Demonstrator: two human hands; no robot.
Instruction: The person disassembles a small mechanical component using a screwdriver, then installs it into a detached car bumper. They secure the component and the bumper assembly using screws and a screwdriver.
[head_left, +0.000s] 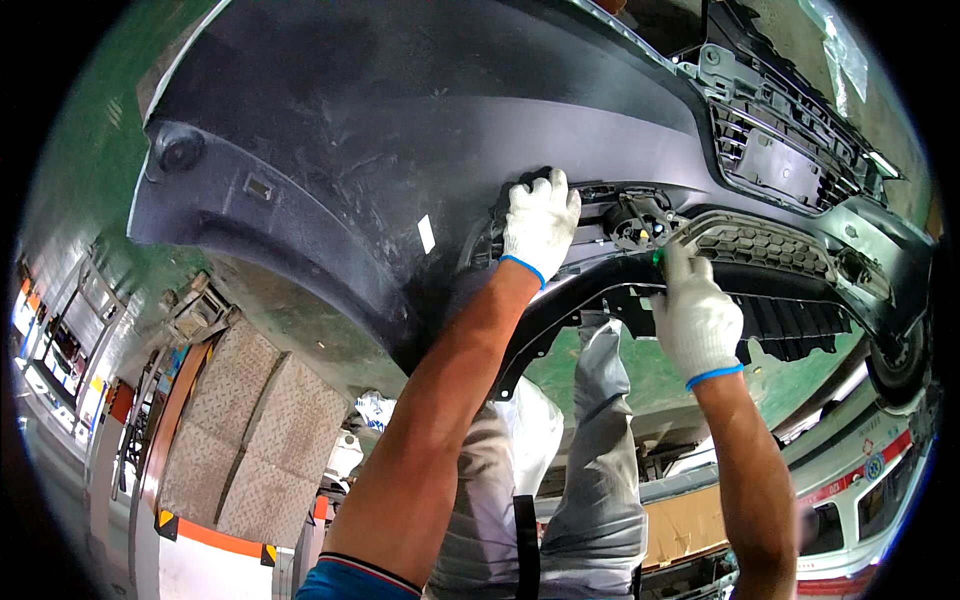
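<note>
A large dark grey car bumper [380,150] spans the upper part of the view. My left hand [541,225], in a white knit glove with a blue cuff, has its fingers curled on the bumper at the left end of a lamp recess. Right of it, a round black lamp-like part [638,222] sits in that recess. My right hand [695,310], gloved alike, is closed by the left end of the lower honeycomb grille [765,245]. Something small and green shows at its fingertips, too small to name. A black lower trim strip [560,300] curves beneath both hands.
The slatted upper grille [775,155] is at the far right. A ramp with tread-plate panels [255,430] lies at lower left. A white vehicle with a red stripe [850,490] stands at lower right. My grey-trousered legs [595,440] are below the bumper, above green floor.
</note>
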